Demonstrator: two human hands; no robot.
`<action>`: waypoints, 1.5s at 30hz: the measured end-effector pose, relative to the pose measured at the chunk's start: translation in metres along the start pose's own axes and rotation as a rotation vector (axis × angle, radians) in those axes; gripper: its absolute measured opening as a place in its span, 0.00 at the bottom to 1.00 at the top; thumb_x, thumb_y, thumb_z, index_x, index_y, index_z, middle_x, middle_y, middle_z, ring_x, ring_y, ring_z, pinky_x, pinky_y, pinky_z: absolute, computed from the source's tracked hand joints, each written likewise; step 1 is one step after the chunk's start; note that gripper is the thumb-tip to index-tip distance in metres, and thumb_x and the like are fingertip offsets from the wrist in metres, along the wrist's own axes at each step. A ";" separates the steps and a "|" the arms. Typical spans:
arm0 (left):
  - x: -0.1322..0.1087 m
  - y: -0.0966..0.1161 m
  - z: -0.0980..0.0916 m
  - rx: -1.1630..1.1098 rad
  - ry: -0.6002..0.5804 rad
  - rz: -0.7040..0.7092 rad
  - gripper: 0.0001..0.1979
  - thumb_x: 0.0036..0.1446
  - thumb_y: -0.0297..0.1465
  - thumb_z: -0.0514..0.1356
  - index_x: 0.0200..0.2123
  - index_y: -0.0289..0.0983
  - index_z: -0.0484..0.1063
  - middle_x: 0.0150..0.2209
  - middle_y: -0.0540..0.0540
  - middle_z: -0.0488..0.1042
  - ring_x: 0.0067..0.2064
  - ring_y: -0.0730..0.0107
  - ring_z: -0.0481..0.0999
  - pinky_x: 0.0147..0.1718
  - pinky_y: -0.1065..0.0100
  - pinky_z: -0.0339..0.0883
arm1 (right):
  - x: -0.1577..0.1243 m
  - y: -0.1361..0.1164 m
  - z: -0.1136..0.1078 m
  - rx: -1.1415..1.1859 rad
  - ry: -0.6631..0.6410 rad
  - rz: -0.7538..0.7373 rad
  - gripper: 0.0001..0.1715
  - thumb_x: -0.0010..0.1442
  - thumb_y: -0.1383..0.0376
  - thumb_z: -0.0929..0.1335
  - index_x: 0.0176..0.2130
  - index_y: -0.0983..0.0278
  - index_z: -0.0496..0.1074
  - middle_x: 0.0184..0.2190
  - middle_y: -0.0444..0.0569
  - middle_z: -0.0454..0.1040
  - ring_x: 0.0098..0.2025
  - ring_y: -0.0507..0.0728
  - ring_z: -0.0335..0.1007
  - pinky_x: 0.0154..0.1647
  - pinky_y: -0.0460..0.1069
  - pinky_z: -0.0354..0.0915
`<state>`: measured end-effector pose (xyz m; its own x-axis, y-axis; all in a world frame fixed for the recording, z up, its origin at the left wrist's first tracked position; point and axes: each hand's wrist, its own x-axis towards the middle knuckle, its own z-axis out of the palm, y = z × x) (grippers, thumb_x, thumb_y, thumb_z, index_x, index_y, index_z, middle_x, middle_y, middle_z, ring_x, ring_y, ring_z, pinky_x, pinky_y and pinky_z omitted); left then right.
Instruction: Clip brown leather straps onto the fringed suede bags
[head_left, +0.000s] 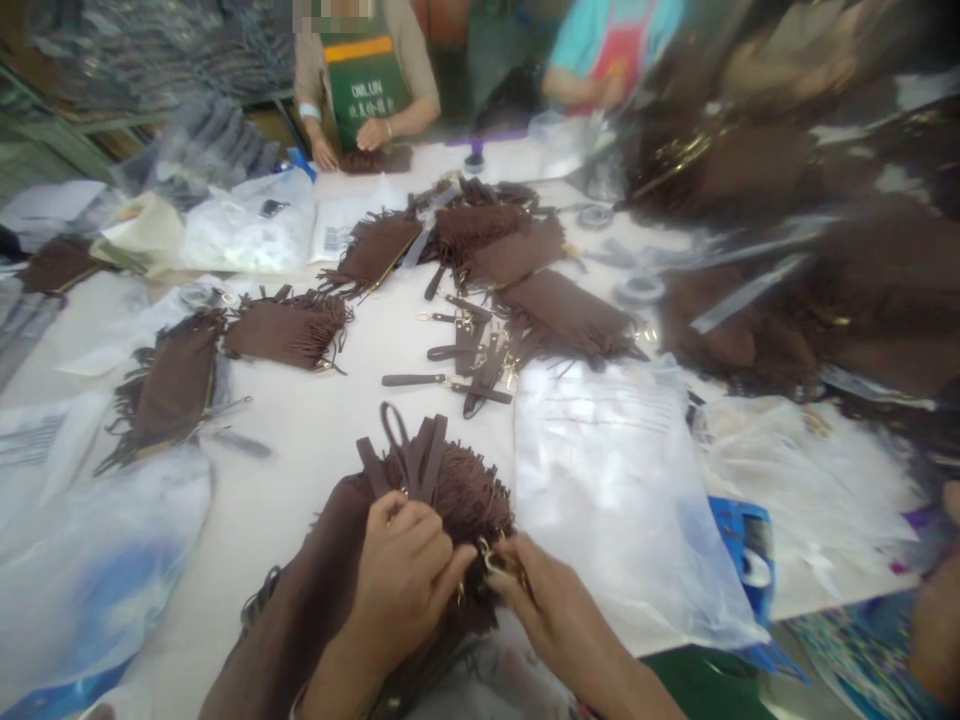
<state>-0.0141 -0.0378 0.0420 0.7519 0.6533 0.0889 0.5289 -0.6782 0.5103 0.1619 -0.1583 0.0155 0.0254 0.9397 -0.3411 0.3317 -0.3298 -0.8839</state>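
Note:
A brown fringed bag (pixel 450 490) lies on the white table (pixel 300 440) right in front of me, with brown straps (pixel 416 455) sticking up from its top. My left hand (pixel 405 575) is closed on the bag's upper edge by the straps. My right hand (pixel 544 600) pinches a small gold metal clasp (pixel 486 556) at the bag's edge, fingertips almost touching the left hand.
Several more brown fringed bags (pixel 289 328) and loose brown straps (pixel 472 350) are spread over the table. Clear plastic bags (pixel 607 480) lie right and left. A person in a green apron (pixel 365 85) and another person (pixel 607 50) work at the far side.

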 end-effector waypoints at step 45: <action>0.018 0.006 0.014 -0.175 -0.438 -0.053 0.07 0.51 0.26 0.64 0.33 0.43 0.72 0.38 0.52 0.69 0.44 0.63 0.66 0.54 0.53 0.45 | 0.023 0.016 -0.011 0.674 -0.348 0.542 0.23 0.53 0.51 0.70 0.20 0.62 0.60 0.11 0.34 0.53 0.11 0.44 0.41 0.11 0.43 0.39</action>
<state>0.0085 -0.0351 0.0347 0.8406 0.4564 -0.2916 0.5253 -0.5559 0.6442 0.1787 -0.1413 -0.0031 -0.3033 0.5983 -0.7416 -0.2632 -0.8006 -0.5383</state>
